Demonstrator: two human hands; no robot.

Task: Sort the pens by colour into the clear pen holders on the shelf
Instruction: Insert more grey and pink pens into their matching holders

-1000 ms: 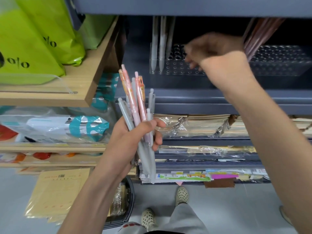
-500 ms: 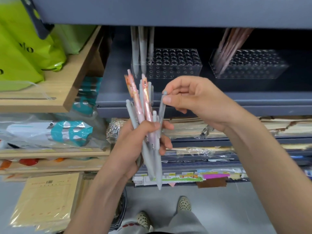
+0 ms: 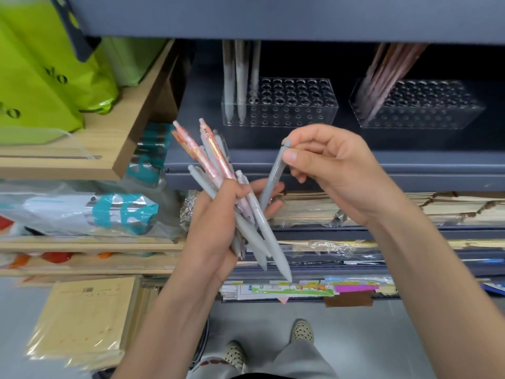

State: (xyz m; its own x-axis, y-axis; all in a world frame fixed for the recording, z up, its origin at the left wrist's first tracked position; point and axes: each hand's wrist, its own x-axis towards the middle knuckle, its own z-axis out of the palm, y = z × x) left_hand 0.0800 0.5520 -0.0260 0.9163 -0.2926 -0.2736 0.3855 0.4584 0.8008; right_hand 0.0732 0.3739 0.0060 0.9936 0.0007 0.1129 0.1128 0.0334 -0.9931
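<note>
My left hand (image 3: 218, 225) grips a fanned bundle of pens (image 3: 218, 170), several grey and some pink. My right hand (image 3: 336, 170) pinches the top end of one grey pen (image 3: 272, 179) between thumb and forefinger; its lower end still lies among the fingers of my left hand. On the dark shelf behind stand two clear pen holders. The left holder (image 3: 289, 105) has three grey pens (image 3: 237, 77) at its left end. The right holder (image 3: 426, 108) holds several pink-brown pens (image 3: 388, 69) leaning at its left end.
The upper shelf's edge (image 3: 273, 17) overhangs the holders. Green bags (image 3: 46, 77) sit on a wooden shelf (image 3: 131, 132) at the left. Stacks of wrapped paper goods (image 3: 341, 209) fill the lower shelves. Yellow paper packs (image 3: 84, 318) lie at the lower left. My feet stand on the grey floor (image 3: 382, 337).
My right hand came back from the right holder on the shelf to the bundle and took hold of a grey pen's top, which it now draws out to the right. The view tilted upward.
</note>
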